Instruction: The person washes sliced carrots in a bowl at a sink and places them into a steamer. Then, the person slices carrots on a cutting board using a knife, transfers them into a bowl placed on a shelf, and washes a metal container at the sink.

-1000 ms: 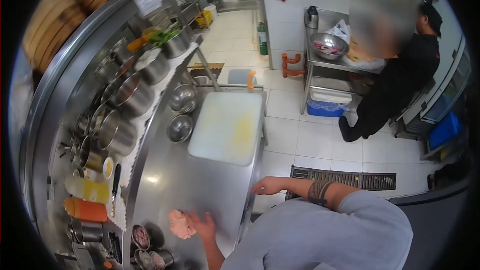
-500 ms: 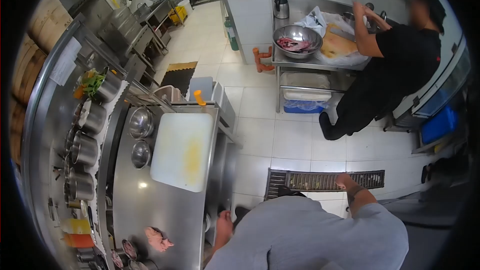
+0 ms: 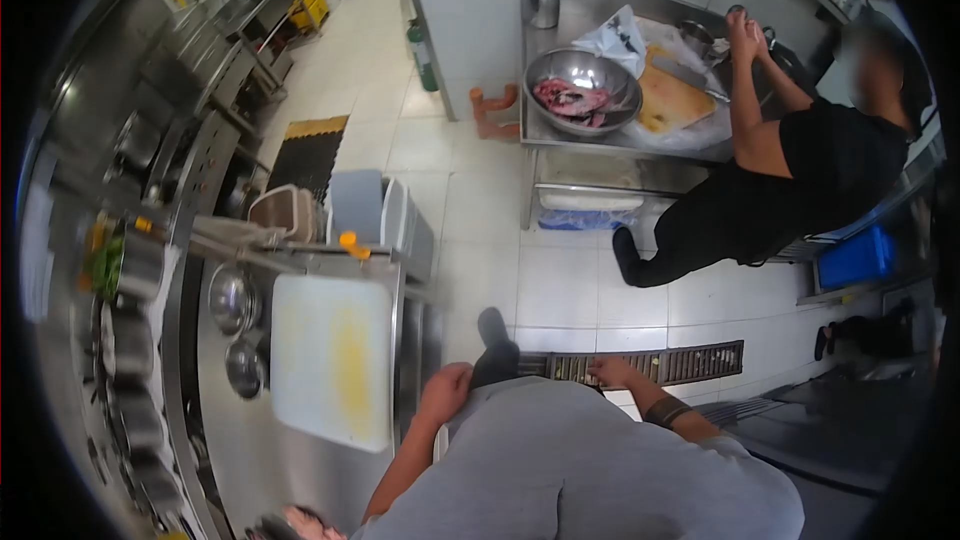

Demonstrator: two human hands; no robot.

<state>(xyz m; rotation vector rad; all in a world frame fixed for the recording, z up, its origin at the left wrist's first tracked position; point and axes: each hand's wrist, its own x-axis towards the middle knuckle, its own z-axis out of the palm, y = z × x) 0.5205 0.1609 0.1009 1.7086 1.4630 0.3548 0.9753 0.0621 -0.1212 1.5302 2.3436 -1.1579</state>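
Note:
My left hand (image 3: 447, 392) hangs with curled fingers beside the steel counter's edge, close to my leg. Nothing shows in it. Low in front of my body is my right hand (image 3: 612, 372), its fingers folded in and no object visible there; behind it lies the floor drain grate (image 3: 655, 364). The white cutting board (image 3: 335, 365), stained yellow, rests on the counter to my left, nearest my left hand. Two metal bowls (image 3: 233, 300) stand beside it. A piece of raw meat (image 3: 310, 522) is partly cut off at the bottom edge.
A co-worker in black (image 3: 745, 215) stands at a steel sink table (image 3: 560, 148), hands raised together near the tap. On that table are a bowl of fish pieces (image 3: 575, 100) and an orange-brown board (image 3: 675, 100). Bins (image 3: 360, 212) stand beyond my counter; metal pots (image 3: 130, 345) line the left shelf.
I have moved forward along the counter, and the view has shifted. Both my hands have swung, the left forward and up, the right inward. The co-worker's hands have moved slightly.

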